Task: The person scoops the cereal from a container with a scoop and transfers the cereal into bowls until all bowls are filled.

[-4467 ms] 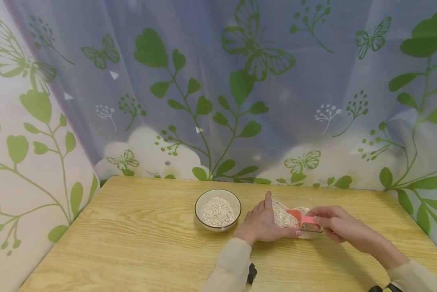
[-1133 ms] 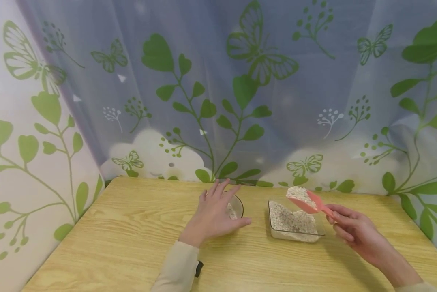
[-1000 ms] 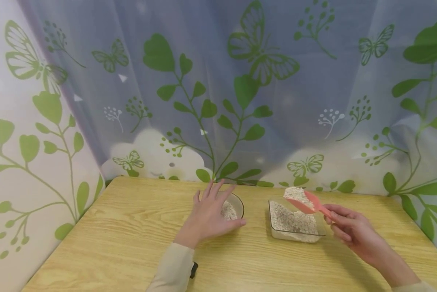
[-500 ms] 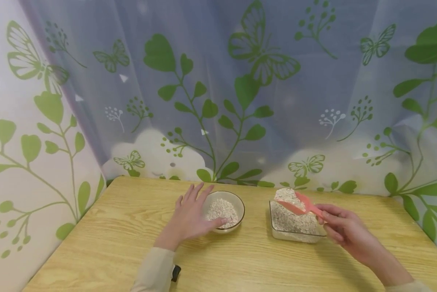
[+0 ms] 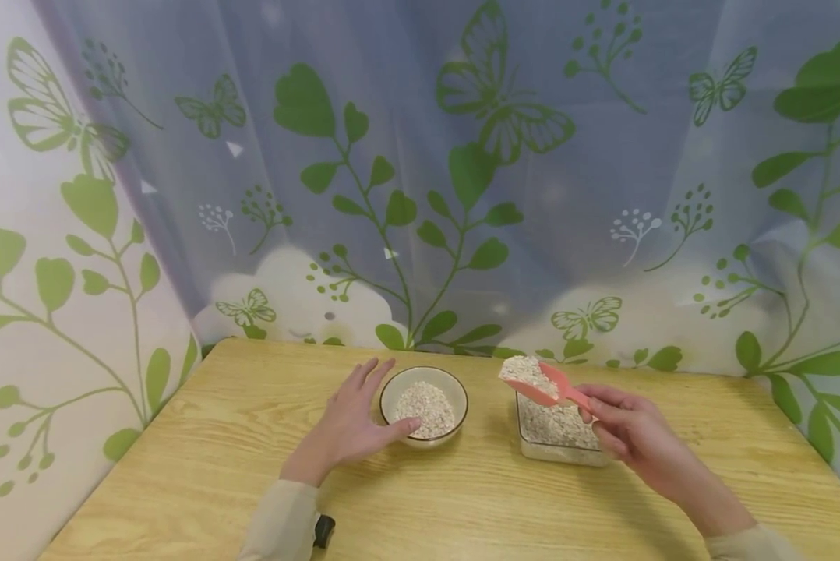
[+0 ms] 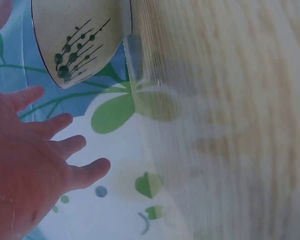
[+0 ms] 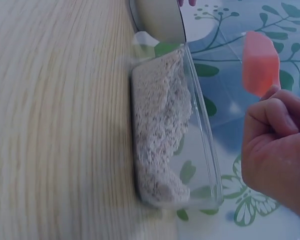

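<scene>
My right hand (image 5: pixel 633 432) grips the handle of a pink scoop (image 5: pixel 559 380) heaped with oat flakes (image 5: pixel 528 372). The scoop is raised over the left back part of a clear rectangular container (image 5: pixel 563 453), which holds more oats. In the right wrist view the oats (image 7: pixel 160 115) slope unevenly inside the container. My left hand (image 5: pixel 346 425) has its fingers spread at the left side of a cream, dark-rimmed bowl (image 5: pixel 460 421), the thumb overlapping its front rim in the head view. Oats lie in the bowl. The left wrist view shows a plant pattern on the bowl's outer wall (image 6: pixel 80 50).
Both vessels stand on a wood-grain table (image 5: pixel 202 467), the bowl left of the container. Behind the table hangs a blue and white curtain (image 5: pixel 406 195) printed with green leaves and butterflies. A similar printed sheet (image 5: pixel 34 327) covers the left side.
Oats have been scooped from the container and lifted. Over the last second the loaded scoop has moved left, while my left hand has drawn back leftward from over the bowl.
</scene>
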Available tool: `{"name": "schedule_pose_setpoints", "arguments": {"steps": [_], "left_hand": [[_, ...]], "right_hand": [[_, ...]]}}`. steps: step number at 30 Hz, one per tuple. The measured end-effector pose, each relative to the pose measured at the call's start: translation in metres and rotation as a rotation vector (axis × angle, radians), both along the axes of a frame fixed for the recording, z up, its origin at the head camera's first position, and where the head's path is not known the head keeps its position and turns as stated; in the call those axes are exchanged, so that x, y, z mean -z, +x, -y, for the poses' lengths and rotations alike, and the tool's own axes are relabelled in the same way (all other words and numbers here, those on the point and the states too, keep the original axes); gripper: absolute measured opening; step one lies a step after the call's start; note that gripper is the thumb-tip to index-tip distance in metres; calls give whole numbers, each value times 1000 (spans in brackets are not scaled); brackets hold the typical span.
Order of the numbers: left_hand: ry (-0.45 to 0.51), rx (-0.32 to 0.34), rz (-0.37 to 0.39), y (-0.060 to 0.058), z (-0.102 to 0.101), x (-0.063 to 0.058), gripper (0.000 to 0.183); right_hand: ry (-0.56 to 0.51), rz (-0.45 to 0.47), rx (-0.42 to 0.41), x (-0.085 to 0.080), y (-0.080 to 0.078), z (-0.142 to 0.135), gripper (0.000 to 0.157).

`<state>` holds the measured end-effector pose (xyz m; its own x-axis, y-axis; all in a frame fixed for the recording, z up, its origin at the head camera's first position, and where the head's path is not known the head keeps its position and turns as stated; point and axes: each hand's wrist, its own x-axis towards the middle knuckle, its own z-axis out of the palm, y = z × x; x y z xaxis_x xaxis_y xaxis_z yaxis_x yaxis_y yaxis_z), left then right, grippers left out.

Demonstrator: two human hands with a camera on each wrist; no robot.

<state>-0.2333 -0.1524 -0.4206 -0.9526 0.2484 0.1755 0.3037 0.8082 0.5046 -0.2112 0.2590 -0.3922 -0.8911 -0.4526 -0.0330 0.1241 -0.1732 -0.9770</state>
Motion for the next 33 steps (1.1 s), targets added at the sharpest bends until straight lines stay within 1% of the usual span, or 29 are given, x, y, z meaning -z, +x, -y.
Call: {"name": "schedule_pose_setpoints", "arguments": {"steps": [6,12,15,20,25,29,33], "left_hand": [[82,3,71,2,-1,0,102],[161,16,107,2,-5,1,105],[195,23,130,1,-8,2,108],[245,15,183,-1,-12,3,115],[267,30,219,-3,-17,5,118],[266,42,236,-5,-20,6,120],[257,39,260,-7,-21,8,127]], "right_hand": [[50,16,56,-5,-2,18,21],[82,31,100,-10,-4,35,19],[93,31,110,-12,-5,44,22],[145,21,130,-16,-6,59,34],[203,8,143,-18,-7,72,40],[250,-10,156,-17,-9,80,39],[287,-40,164,-17,-10,88,37]]}}
